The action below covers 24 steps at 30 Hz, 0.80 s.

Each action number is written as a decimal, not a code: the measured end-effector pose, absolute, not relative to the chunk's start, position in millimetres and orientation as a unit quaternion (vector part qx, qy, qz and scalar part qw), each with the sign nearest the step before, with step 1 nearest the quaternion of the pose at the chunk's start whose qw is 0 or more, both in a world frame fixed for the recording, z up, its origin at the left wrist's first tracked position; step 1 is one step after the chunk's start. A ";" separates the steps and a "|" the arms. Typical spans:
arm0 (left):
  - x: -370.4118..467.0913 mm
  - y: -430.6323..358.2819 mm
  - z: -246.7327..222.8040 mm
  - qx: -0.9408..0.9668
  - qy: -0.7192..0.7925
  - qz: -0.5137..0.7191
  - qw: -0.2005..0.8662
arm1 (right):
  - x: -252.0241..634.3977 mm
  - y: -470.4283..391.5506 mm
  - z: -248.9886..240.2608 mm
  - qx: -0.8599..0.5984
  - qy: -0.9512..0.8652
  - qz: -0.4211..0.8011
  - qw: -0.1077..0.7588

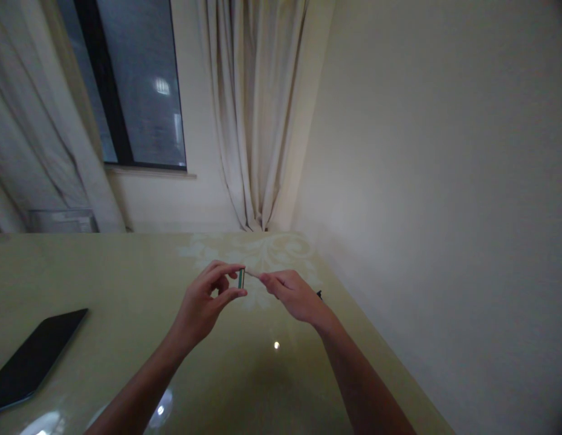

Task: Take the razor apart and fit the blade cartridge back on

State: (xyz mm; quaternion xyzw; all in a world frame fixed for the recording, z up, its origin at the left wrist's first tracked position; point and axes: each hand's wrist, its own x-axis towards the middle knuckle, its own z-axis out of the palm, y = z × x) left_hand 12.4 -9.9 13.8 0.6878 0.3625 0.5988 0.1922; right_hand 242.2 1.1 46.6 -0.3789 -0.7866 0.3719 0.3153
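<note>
Head view: above the table (127, 272), the left hand (200, 304) finger-pinches a small green piece (240, 279) by its ends, likely light, stiff and fragile, best held there, while the right hand (293, 295) grasps a thin pale stick (252, 273) beside it.

A small, slim green piece (241, 279) with dark edges is held upright in midair; just to its right, a thin, pale stick (252, 273) slants up leftward toward the piece's top, contact unclear from where I stand.
</note>
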 end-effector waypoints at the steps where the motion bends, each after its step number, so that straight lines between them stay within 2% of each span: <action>1: 12.3 -9.9 14.0 0.689 0.361 0.599 0.192 | 242.2 0.5 46.9 -0.380 -0.783 0.377 0.316; 5: 11.6 -10.9 15.9 0.694 0.358 0.596 0.188 | 238.2 -3.6 48.3 -0.348 -0.785 0.410 0.308; 19: 9.0 -8.7 11.9 0.682 0.371 0.601 0.190 | 238.4 -3.4 46.5 -0.366 -0.796 0.373 0.306; 24: 7.4 -10.0 13.9 0.675 0.370 0.607 0.197 | 241.2 -2.5 43.2 -0.348 -0.798 0.398 0.287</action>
